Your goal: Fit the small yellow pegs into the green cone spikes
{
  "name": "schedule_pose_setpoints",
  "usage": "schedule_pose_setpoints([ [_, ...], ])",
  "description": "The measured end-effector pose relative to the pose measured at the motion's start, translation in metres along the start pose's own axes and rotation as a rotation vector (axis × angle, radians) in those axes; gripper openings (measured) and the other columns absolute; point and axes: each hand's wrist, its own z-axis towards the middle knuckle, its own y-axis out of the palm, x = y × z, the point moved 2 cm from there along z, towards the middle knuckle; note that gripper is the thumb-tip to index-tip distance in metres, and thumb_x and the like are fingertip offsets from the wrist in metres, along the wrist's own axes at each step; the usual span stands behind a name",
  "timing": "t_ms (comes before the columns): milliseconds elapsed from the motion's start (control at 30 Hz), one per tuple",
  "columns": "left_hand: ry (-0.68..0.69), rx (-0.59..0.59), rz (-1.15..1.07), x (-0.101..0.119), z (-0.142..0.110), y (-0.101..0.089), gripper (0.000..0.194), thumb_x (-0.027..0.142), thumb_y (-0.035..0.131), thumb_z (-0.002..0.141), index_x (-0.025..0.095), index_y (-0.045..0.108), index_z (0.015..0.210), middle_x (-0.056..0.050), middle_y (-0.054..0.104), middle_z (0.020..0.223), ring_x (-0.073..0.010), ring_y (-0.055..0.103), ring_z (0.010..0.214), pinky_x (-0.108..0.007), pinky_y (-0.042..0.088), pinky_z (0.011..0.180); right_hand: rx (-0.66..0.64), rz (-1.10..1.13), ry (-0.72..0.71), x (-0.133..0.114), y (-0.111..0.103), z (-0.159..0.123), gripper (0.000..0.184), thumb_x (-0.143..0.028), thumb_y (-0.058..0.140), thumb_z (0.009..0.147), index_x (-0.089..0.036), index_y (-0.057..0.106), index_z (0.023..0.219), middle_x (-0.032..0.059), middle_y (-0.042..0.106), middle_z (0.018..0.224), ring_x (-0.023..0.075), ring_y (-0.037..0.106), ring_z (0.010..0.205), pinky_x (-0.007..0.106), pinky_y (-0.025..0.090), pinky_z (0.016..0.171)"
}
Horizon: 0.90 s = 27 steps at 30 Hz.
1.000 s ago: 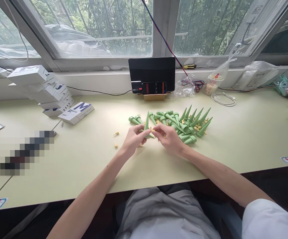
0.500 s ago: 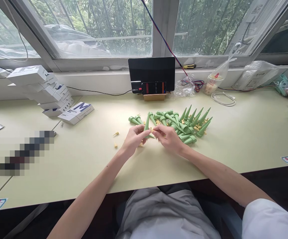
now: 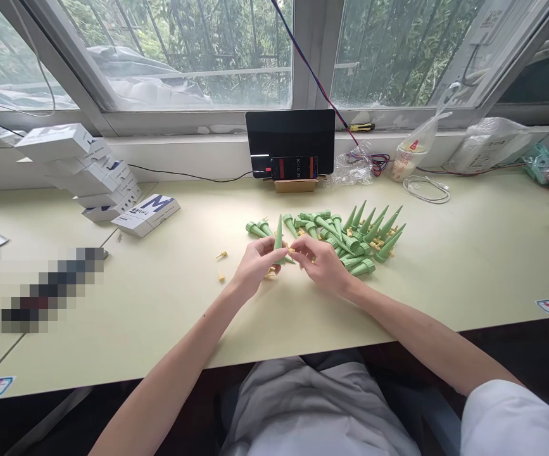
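My left hand (image 3: 255,263) pinches a green plastic cone-shaped spike (image 3: 278,235), its tip pointing up. Beside it, my right hand (image 3: 319,259) closes its fingertips on a small yellow plastic piece (image 3: 291,251), held close against the side of the spike; whether the two are joined is too small to tell. To the right and behind my hands lies a heap of green spikes (image 3: 345,237), some standing on their caps. Several yellow pieces (image 3: 377,243) are scattered among them. Under my left hand, more yellow pieces are partly hidden.
Two loose yellow pieces (image 3: 221,277) lie left of my hands. A phone (image 3: 294,168) leans on a cardboard stand before a black tablet (image 3: 290,133). White boxes (image 3: 84,168) are stacked at the back left. A bagged cup (image 3: 404,161) and a coiled white cable (image 3: 426,190) sit back right.
The spike in my left hand has turned slightly more upright. Both hands stay almost in place, still together over the same spot.
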Motion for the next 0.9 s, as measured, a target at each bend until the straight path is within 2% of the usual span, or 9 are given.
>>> schedule_pose_setpoints([
  [367,0.032,-0.007,0.007,-0.0036,0.0007,-0.0005,0.018,0.030,0.075,0.076,0.014,0.071,0.083,-0.002,0.059,0.075,-0.0097,0.047,0.061,-0.023,0.039,0.053,-0.020,-0.037,-0.016,0.0031,0.0001,-0.0002,0.013,-0.029,0.053,0.098,-0.020,0.058,0.090,0.0009,0.062,0.077,0.0131,0.054,0.063,0.027,0.043,0.062],
  [700,0.054,-0.025,0.020,-0.0020,0.0002,0.0008,0.016,0.029,0.075,0.076,0.015,0.070,0.080,-0.001,0.057,0.073,-0.0096,0.046,0.060,-0.024,0.038,0.052,-0.053,-0.100,-0.044,0.0004,-0.0003,0.0012,0.021,-0.026,0.046,0.100,-0.019,0.056,0.083,-0.0015,0.054,0.065,0.0126,0.048,0.059,0.025,0.038,0.060],
  [900,0.048,-0.034,0.023,0.0012,-0.0016,0.0029,0.015,0.028,0.074,0.076,0.015,0.070,0.080,-0.001,0.055,0.072,-0.0101,0.045,0.062,-0.023,0.039,0.052,-0.062,-0.160,-0.059,0.0038,0.0000,0.0004,0.025,-0.025,0.043,0.100,-0.020,0.051,0.077,-0.0017,0.051,0.064,0.0126,0.044,0.059,0.025,0.034,0.059],
])
